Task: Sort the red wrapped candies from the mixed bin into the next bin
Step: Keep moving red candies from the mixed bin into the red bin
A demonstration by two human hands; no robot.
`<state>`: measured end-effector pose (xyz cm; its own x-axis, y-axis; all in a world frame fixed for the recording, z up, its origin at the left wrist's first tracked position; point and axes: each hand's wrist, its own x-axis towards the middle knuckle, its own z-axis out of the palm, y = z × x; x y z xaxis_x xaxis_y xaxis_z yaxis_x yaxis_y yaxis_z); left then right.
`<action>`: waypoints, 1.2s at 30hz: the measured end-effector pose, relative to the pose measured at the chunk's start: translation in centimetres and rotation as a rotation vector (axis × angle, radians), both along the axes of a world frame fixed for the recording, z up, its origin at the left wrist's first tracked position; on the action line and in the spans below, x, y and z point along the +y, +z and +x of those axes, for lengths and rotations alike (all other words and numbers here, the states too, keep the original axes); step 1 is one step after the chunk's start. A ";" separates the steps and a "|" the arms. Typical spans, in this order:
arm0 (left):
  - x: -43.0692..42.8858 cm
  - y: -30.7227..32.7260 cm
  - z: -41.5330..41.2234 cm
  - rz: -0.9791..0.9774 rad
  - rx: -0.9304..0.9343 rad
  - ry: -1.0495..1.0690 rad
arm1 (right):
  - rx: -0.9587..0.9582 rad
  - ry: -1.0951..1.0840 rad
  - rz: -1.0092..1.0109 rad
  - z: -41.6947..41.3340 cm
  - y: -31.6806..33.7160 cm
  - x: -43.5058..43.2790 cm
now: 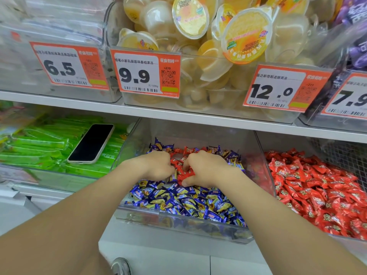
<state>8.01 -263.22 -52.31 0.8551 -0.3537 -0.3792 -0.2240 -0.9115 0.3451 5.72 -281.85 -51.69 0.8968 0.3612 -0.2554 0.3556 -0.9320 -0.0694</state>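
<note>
Fingertips of our left hand (pixel 158 165) hide in the mixed bin (pixel 139 213); we cannot tell its grip. Our right hand (pixel 206 169) clutches red wrapped candies (pixel 183 172) there, beside the next bin (pixel 282 143).

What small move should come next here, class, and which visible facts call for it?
Probably lift the right hand out of the mixed bin and carry its red candies rightward to the next bin. It already grips several, and that bin appears to hold only red ones.
</note>
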 end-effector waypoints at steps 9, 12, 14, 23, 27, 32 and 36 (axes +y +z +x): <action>-1.0 0.2 -0.2 -0.169 -0.128 -0.097 | 0.015 -0.005 0.040 0.5 0.0 -0.5; -0.9 -0.4 0.1 -0.159 -0.124 -0.150 | 0.073 -0.050 0.194 0.6 1.2 -1.4; -0.6 -0.7 0.1 -0.036 -0.054 -0.196 | 0.092 -0.088 0.252 0.6 1.7 -2.4; -0.3 -1.3 -0.2 0.103 -0.002 -0.199 | 0.266 -0.285 0.637 -1.5 3.3 -3.9; -0.6 -1.5 -0.5 0.085 -0.039 -0.201 | 0.269 -0.335 0.784 -2.1 3.4 -2.9; -0.1 -1.4 -0.2 0.123 -0.035 -0.175 | 0.347 -0.292 0.805 -2.9 3.1 -1.5; 0.6 -0.5 0.1 0.048 -0.051 -0.121 | 0.376 -0.315 0.773 -2.4 2.8 -1.3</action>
<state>8.14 -262.59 -52.80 0.8256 -0.4382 -0.3554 -0.3496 -0.8917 0.2873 3.28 -283.14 -48.88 0.8896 0.3058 -0.3392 -0.0795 -0.6277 -0.7744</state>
